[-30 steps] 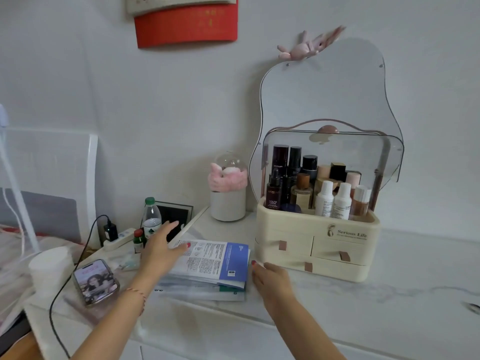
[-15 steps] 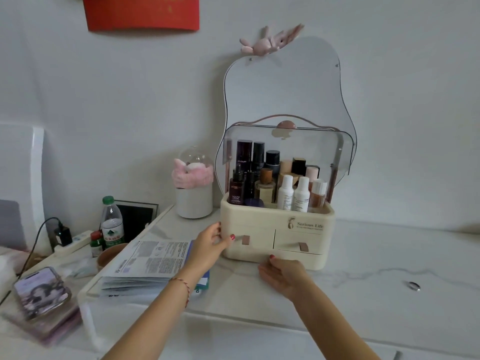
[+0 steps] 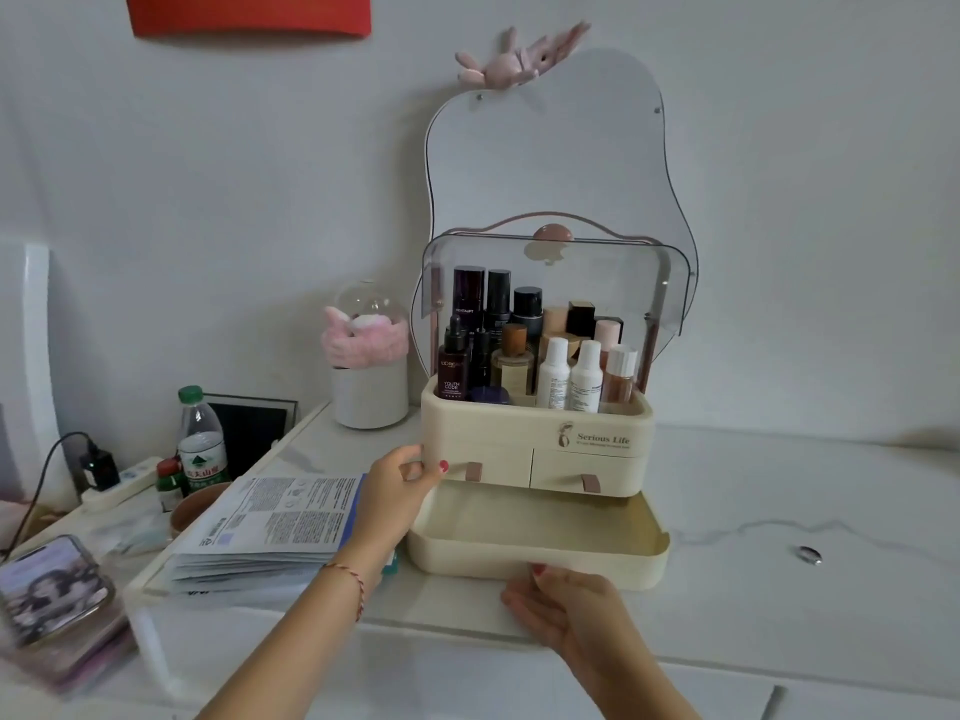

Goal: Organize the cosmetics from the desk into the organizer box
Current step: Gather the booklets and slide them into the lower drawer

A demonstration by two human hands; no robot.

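Now my left hand [image 3: 400, 491] presses flat, fingers loosely spread and gripping nothing, against the left front corner of the cream organizer box [image 3: 537, 433] on the white desk [image 3: 779, 511], while my right hand [image 3: 563, 600] pinches its curled fingers onto the front edge of the wide bottom drawer [image 3: 537, 558]. That drawer stands pulled out and looks bare inside, below two small shut drawers with pink tabs. Under the clear raised lid [image 3: 561, 283] bottles crowd the top tray, three of them white-capped in front.
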